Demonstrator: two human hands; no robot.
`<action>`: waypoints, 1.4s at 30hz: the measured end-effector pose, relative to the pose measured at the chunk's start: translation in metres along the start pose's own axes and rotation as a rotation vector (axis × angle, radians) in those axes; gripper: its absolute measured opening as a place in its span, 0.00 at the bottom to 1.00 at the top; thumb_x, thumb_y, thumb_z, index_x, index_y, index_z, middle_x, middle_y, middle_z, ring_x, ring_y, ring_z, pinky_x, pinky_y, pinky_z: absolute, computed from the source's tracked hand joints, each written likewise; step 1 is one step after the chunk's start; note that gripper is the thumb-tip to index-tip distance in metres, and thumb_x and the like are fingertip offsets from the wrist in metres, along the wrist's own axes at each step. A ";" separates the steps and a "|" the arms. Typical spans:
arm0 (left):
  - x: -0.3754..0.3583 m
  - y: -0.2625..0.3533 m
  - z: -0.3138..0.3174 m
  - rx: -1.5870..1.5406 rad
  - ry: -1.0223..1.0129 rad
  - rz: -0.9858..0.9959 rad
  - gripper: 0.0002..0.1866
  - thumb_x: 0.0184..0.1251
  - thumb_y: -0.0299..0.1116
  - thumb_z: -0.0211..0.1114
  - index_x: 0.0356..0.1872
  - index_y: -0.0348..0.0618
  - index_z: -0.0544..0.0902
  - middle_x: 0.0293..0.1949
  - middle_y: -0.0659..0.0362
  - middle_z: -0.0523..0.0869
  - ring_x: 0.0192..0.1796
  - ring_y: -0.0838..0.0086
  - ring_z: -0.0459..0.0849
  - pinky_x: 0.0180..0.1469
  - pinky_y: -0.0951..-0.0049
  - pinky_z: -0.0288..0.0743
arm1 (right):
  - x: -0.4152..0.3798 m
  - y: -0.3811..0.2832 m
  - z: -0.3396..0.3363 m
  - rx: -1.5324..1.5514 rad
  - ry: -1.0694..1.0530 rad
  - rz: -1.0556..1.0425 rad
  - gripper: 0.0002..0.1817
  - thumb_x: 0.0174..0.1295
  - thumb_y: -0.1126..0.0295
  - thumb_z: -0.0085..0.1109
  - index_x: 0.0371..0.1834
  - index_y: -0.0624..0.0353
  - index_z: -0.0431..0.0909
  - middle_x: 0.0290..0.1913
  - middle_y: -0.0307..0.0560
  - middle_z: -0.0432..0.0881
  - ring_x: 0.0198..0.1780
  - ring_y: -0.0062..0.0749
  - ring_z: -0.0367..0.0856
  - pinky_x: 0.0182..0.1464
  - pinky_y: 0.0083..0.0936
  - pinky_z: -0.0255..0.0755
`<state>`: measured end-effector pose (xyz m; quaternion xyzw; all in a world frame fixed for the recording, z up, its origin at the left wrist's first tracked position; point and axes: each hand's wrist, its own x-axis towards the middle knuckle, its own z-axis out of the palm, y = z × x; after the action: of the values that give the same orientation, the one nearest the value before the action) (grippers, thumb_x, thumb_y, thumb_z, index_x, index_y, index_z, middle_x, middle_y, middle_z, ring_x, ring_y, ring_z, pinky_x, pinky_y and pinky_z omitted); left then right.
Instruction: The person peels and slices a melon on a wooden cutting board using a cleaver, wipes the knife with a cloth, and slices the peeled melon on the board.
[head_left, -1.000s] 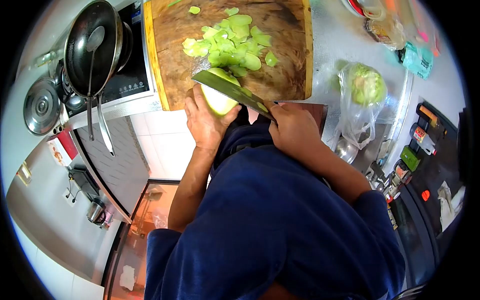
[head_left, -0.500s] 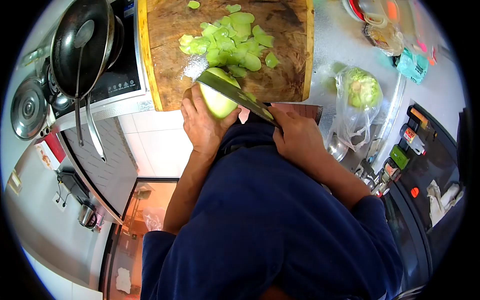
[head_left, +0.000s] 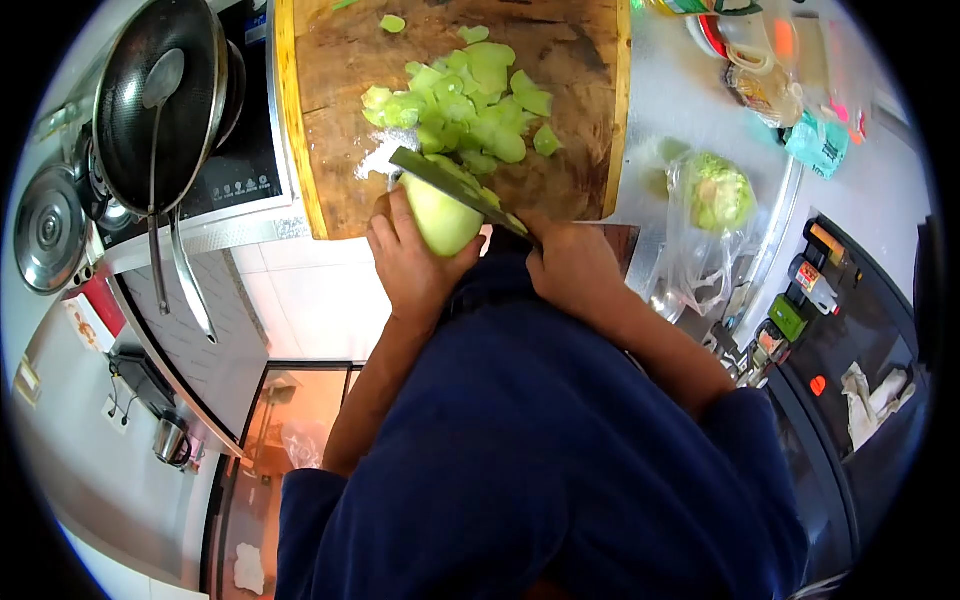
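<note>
A pale green vegetable [head_left: 440, 218] is held in my left hand [head_left: 412, 262], whose fingers wrap its left side and underside at the near edge of the wooden cutting board [head_left: 340, 50]. My right hand [head_left: 575, 262] is closed round the handle of a wide knife [head_left: 450, 186]. The blade lies across the top of the vegetable, with green slices or peel on it. Beyond the blade, a pile of thin green peelings [head_left: 480, 95] rests on the board, beside a small white patch.
At the left, a black wok [head_left: 160, 100] with a ladle sits over the stove, near a metal lid [head_left: 50, 228]. Right of the board are a bagged green cabbage-like vegetable [head_left: 722, 192] and a teal bag [head_left: 818, 145]. Bottles stand farther right.
The knife and my right hand have shifted slightly left, and the blade lies a little differently on the vegetable. The whole view has moved slightly.
</note>
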<state>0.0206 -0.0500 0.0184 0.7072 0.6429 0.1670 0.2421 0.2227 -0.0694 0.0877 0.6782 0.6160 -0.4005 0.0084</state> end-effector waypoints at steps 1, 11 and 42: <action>0.000 -0.002 0.001 -0.013 -0.006 0.005 0.61 0.37 0.50 0.89 0.74 0.34 0.65 0.62 0.40 0.74 0.60 0.43 0.75 0.63 0.48 0.73 | 0.006 0.002 0.000 -0.003 0.002 -0.003 0.25 0.57 0.73 0.59 0.61 0.63 0.82 0.34 0.66 0.87 0.35 0.60 0.87 0.44 0.51 0.81; 0.003 -0.001 -0.017 -0.063 -0.115 -0.084 0.58 0.38 0.44 0.89 0.72 0.34 0.66 0.57 0.39 0.74 0.59 0.39 0.78 0.60 0.49 0.78 | 0.022 0.001 0.002 -0.067 -0.067 -0.010 0.17 0.55 0.71 0.59 0.47 0.63 0.86 0.33 0.67 0.88 0.36 0.64 0.88 0.46 0.55 0.82; 0.024 -0.084 -0.029 -0.406 -0.239 -0.121 0.51 0.50 0.51 0.83 0.74 0.38 0.71 0.63 0.41 0.76 0.69 0.48 0.72 0.74 0.53 0.67 | 0.054 0.034 0.031 0.160 0.196 -0.081 0.15 0.61 0.65 0.57 0.41 0.65 0.85 0.39 0.67 0.88 0.44 0.61 0.88 0.49 0.53 0.80</action>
<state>-0.0621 -0.0184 -0.0065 0.6191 0.6039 0.1933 0.4633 0.2305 -0.0484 0.0207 0.6871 0.6069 -0.3803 -0.1222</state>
